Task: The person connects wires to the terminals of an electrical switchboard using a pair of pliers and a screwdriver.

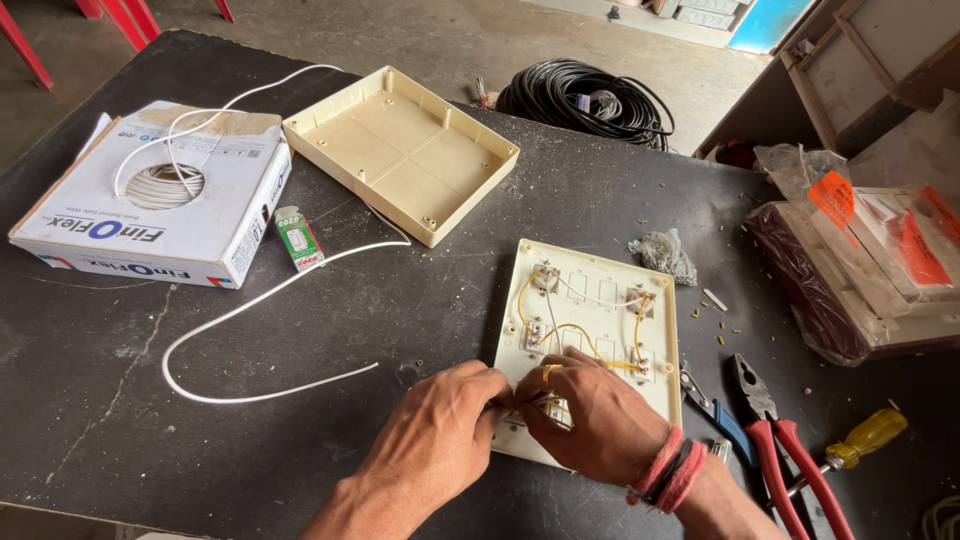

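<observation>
I am bending over a dark worktable (330,310), working both hands at the near edge of a cream switch plate (590,300) that is lying back-side up with yellow wires (575,332) looping between its fittings. My left hand (440,420) is pinching something small against the plate's lower left corner, fingers drawn nearly closed; what sits between the fingertips is hidden, so I cannot tell exactly what it is gripping. My right hand (600,410), wearing a ring and red wrist threads, is curled tight over a small switch module (555,408) at the same corner, thumb and forefinger meeting my left.

To do this well, I judge that the plate should be staying flat on the table while I am pressing, with the wire end kept straight and fully seated before anything is tightened. Keeping the yellow loops clear of my knuckles should be preventing a tug on the joints already made.

A loose white wire (260,300) is trailing from a cardboard wire box (150,200) at far left. The cream back box (400,150) is lying open behind, a black cable coil (590,100) beyond it. Red-handled pliers (780,450), blue-handled cutters (722,418) and a yellow-handled screwdriver (865,440) are waiting just right of my wrist, within easy reach.
</observation>
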